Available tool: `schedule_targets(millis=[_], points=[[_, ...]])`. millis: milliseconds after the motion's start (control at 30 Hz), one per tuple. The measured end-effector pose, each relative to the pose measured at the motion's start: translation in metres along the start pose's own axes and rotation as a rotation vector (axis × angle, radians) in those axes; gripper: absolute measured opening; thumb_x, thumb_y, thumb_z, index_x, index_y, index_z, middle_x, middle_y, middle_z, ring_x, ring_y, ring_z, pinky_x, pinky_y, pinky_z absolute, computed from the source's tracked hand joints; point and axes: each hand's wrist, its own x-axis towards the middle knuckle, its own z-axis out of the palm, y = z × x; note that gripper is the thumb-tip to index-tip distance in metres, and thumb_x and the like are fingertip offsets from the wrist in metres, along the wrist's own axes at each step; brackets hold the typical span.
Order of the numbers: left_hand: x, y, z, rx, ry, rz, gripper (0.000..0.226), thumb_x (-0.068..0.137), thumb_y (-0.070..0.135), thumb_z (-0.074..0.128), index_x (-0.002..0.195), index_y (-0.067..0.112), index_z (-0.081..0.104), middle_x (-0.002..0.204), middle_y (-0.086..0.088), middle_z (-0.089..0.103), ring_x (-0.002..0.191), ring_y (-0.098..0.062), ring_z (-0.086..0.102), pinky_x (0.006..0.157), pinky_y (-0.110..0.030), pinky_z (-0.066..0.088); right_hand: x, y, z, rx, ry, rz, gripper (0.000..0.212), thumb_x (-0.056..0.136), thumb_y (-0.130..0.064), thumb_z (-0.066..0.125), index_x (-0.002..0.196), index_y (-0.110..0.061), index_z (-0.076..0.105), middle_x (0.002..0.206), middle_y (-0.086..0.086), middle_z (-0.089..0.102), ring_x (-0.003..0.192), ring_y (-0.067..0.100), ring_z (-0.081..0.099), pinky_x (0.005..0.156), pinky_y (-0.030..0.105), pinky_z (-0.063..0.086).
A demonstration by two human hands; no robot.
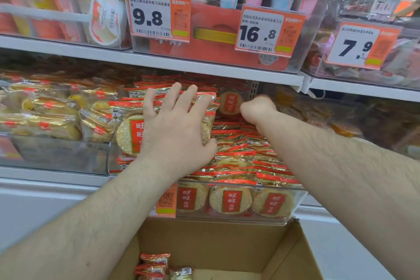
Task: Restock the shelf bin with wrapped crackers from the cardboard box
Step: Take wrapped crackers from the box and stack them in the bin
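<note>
Left hand spread flat, pressed on red-and-gold wrapped round crackers in clear plastic shelf bin, right hand reached deep, grip hidden, brown cardboard box below.

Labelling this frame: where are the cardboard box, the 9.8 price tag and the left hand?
cardboard box (204, 236): head view, inner back wall.
9.8 price tag (148, 17): head view, printed digits.
left hand (176, 125): head view, back of hand.

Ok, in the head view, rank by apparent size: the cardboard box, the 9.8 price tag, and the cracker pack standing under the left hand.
1. cardboard box, largest, though nearest the camera and cut off.
2. 9.8 price tag.
3. cracker pack, partly hidden by the left hand, so unsure against the tag.
</note>
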Motion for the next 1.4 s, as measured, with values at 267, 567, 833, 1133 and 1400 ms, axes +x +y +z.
schedule_targets(millis=[267,567,833,1133,1400], points=[[-0.014,0.012,-0.022,-0.014,0.048,0.035,0.077,0.068,0.056,0.056,0.137,0.023,0.051,0.145,-0.007,0.048,0.140,-0.031,0.036,0.112,-0.061,0.012,-0.037,0.018,-0.018,0.032,-0.031,-0.079,0.040,0.082,-0.043,0.071,0.105,-0.012,0.060,0.099,0.005,0.065,0.095,0.026,0.062,0.087,0.043,0.055],[-0.053,0.016,-0.045,-0.220,0.086,0.206,0.055,0.075,0.041,0.060,0.124,0.016,0.058,0.111,-0.001,0.064,0.099,-0.021,0.061,0.076,-0.033,0.047,-0.125,0.028,-0.033,0.105,0.042,-0.287,0.028,0.085,-0.032,0.063,0.113,-0.025,0.064,0.092,-0.014,0.063,0.094,0.013,0.060,0.084,0.032,0.050],[-0.112,0.006,-0.010,-0.263,-0.552,0.275,0.030,0.081,0.046,0.048,0.104,0.028,0.042,0.095,0.008,0.060,0.093,-0.021,0.061,0.067,-0.032,0.043,-0.223,0.074,0.010,0.218,-0.158,-0.415,0.013,0.070,-0.016,0.064,0.060,-0.018,0.055,0.049,-0.010,0.053,0.052,0.009,0.049,0.055,0.030,0.046],[-0.144,-0.017,0.041,-0.277,-1.023,0.179,0.032,0.087,0.036,0.054,0.119,0.038,0.055,0.106,0.018,0.062,0.101,-0.009,0.057,0.087,-0.032,0.050,-0.240,0.194,0.185,-0.228,-0.736,0.013,0.015,0.083,-0.017,0.051,0.074,-0.023,0.062,0.093,0.004,0.071,0.093,0.028,0.066,0.073,0.025,0.051],[-0.158,-0.036,0.065,-0.321,-1.295,-0.001,0.031,0.090,0.034,0.059,0.121,0.030,0.058,0.111,0.013,0.063,0.100,-0.009,0.056,0.086,-0.024,0.048,-0.292,0.217,0.299,0.063,-0.848,0.540,0.037,0.070,-0.047,0.073,0.090,-0.016,0.067,0.081,0.005,0.074,0.068,0.022,0.070,0.056,0.028,0.053]])
